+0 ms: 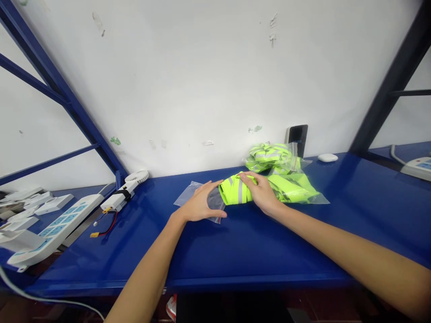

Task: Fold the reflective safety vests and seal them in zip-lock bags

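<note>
A folded neon-yellow vest (pixel 232 190) with grey reflective strips is held at its right end by my right hand (pixel 262 192), fingers over the top. My left hand (pixel 199 202) lies over a clear zip bag (pixel 186 194), thumb and fingers spread apart, its fingertips near the vest's left edge. The bag is flat on the blue table and partly hidden by that hand. Just behind and right of my right hand, several more yellow vests in clear bags (pixel 296 187) are heaped together.
On the blue table (pixel 252 251), a small white fan (pixel 136 176) and a white device with wires (pixel 116 199) lie left. A power strip (pixel 57 229) sits beyond them. At the back right are a dark-fronted device (pixel 299 137) and a white oval object (pixel 327 158).
</note>
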Demonstrator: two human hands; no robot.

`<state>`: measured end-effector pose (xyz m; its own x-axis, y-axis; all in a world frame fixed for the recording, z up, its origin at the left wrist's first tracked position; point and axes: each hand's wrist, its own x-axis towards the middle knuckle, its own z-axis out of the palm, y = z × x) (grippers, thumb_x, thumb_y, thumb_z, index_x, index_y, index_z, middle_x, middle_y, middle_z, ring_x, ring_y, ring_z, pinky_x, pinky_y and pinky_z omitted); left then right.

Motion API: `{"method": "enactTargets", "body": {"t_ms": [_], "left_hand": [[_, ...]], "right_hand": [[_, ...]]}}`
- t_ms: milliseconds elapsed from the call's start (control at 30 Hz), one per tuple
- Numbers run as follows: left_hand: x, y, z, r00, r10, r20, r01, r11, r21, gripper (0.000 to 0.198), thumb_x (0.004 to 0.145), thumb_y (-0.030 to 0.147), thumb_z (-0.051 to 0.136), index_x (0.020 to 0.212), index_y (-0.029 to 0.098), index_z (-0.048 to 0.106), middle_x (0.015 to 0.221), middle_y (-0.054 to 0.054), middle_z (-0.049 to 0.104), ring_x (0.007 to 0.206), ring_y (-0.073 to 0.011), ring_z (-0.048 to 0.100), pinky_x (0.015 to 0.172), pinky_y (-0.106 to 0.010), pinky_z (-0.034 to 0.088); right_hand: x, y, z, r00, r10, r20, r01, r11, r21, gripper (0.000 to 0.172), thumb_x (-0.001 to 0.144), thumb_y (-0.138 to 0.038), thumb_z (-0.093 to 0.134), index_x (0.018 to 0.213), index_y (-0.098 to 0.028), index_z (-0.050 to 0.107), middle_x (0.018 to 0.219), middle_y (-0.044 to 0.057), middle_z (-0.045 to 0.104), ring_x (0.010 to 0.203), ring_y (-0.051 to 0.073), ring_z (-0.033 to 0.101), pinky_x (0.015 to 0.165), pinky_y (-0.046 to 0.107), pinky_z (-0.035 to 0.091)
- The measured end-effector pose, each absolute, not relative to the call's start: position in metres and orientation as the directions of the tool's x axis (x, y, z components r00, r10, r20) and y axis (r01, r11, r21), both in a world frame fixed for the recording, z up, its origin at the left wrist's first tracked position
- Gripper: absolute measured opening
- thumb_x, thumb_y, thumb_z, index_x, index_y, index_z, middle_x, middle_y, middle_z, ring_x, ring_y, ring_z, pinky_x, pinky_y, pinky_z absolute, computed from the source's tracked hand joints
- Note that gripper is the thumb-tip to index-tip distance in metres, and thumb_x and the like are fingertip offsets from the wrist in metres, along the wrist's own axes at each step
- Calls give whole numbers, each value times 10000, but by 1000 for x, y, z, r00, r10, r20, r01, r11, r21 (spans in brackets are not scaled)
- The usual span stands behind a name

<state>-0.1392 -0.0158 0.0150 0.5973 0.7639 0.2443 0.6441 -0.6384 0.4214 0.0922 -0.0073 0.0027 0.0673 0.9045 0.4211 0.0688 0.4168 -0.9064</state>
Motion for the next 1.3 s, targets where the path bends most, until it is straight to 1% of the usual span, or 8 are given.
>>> {"method": "enactTargets", "body": {"t_ms": [167,367,467,533,667,867,1067,1300], "left_hand": [[-154,-11,10,661,738,135,674,-663,327,999,582,699,727,1438,314,385,1443,-106,478,1342,-365,408,1075,-530,327],[-140,-12,4,561,794,235,753,-607,254,875,680,722,632,1406,273,438,1259,-125,563,1204,-348,477,1025,-549,327],[-139,-12,1,515,817,257,788,-570,233,888,686,739,607,1433,305,400,1227,-119,526,1177,-344,458,999,-561,342],[-139,-12,0,493,834,249,809,-544,223,840,691,751,589,1402,327,448,1231,-120,502,1194,-359,433,1000,-590,328],[-140,-11,0,496,835,239,817,-542,198,670,754,733,531,1300,347,566,1356,-136,422,1308,-397,333,1045,-646,246],[-144,-6,-3,521,817,247,793,-570,213,586,804,669,525,1283,338,587,1468,-119,363,1411,-407,209,1092,-662,181],[-141,-3,0,503,772,389,761,-608,225,573,838,583,557,1345,319,527,1457,-107,433,1368,-334,353,1120,-609,229],[-136,-9,7,449,716,535,726,-641,248,609,820,547,612,1374,325,489,1455,-88,465,1359,-294,405,1133,-553,286]], "right_hand": [[95,-7,4,54,917,395,87,390,-917,355,824,-507,582,931,-201,727,1000,63,723,966,272,625,852,377,465],[92,-7,0,53,944,326,53,324,-945,351,819,-497,585,932,-195,723,1000,72,718,941,267,628,812,374,471],[90,-6,-1,77,954,290,0,291,-957,351,806,-491,596,934,-186,715,986,79,716,927,268,633,782,369,479],[90,-6,-1,99,950,296,-11,299,-954,342,808,-483,594,931,-187,712,990,76,716,919,262,633,789,365,478],[90,-5,-2,126,931,342,51,338,-940,337,822,-483,569,920,-194,712,966,62,717,901,254,625,814,365,468],[91,-3,-5,108,923,370,107,359,-927,321,832,-469,547,915,-204,708,958,54,713,912,252,621,833,367,455],[90,-2,-5,131,952,277,-26,283,-959,297,784,-468,596,882,-208,703,952,58,716,893,258,631,774,361,479],[88,1,-7,144,976,162,-224,191,-956,289,732,-465,653,882,-220,689,959,58,721,887,261,652,722,353,510]]}}
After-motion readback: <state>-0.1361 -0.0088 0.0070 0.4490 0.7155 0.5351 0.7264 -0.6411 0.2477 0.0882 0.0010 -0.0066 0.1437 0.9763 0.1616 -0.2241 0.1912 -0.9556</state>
